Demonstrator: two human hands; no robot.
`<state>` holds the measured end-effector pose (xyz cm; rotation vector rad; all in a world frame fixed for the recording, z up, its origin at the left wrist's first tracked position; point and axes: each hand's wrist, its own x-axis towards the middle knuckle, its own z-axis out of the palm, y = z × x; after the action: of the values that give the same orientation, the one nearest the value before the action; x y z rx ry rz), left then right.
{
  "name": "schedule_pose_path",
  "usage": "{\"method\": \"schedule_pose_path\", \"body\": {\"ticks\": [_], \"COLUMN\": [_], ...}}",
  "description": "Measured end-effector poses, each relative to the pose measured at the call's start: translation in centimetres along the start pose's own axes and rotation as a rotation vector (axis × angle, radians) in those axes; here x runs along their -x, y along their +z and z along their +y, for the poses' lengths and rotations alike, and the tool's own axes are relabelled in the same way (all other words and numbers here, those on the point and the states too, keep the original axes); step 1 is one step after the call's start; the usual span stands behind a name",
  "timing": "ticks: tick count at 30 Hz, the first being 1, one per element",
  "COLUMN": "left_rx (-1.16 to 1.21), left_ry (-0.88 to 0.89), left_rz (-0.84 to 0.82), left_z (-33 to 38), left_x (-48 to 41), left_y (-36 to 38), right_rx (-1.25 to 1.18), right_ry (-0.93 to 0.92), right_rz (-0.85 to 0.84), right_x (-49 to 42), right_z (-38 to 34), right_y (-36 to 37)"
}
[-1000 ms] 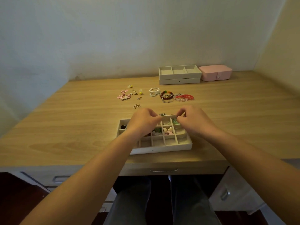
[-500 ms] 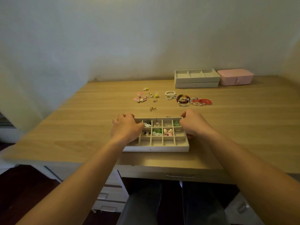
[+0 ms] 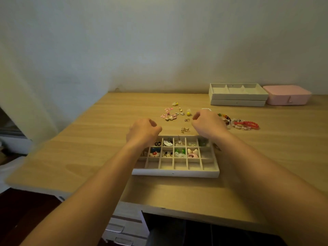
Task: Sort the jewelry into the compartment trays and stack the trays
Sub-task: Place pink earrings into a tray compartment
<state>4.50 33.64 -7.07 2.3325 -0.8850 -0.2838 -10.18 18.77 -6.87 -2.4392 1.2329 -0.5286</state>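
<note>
Near the counter point(image 3: 79, 157) front, I see the compartment tray point(image 3: 174, 173) with small jewelry point(image 3: 192, 153) in its two far rows. Left hand point(image 3: 143, 131) and right hand point(image 3: 208, 126) hover over its far edge with fingers curled; I cannot tell if they pinch anything.

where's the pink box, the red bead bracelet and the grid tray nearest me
pink box point(image 3: 285, 90): head view, on its lid
red bead bracelet point(image 3: 248, 123): head view, on its red beads
grid tray point(image 3: 175, 173): head view, on its near outer wall
</note>
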Motion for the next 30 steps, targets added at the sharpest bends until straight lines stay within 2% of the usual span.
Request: {"method": "schedule_pose_path", "body": {"ticks": [4,11,16,24,30], "left_rx": [0.109,0.405,0.540,0.550,0.513], "left_ry": [0.011,-0.001,0.098,0.186,0.205], "left_rz": [-0.024,-0.064,-0.164,-0.133,-0.123], "left_z": [0.6,0.7,0.2,0.6,0.4], "left_x": [-3.4,-9.0,-10.1,-8.9,-8.2], "left_y": [0.5,1.7,1.8,1.3,1.5], "right_rx": [-0.167,-0.112,-0.051,-0.013,-0.068], "right_ry": [-0.082,-0.158,-0.221,-0.248,-0.185], "right_rz": [-0.163,-0.207,-0.265,-0.199,-0.317], "right_x": [-4.0,-9.4,-10.8,-10.6,-10.1], "right_z": [-1.7,-3.3,-3.2,-3.3,-3.4], "right_y": [2.2,5.7,6.6,7.0,6.0]}}
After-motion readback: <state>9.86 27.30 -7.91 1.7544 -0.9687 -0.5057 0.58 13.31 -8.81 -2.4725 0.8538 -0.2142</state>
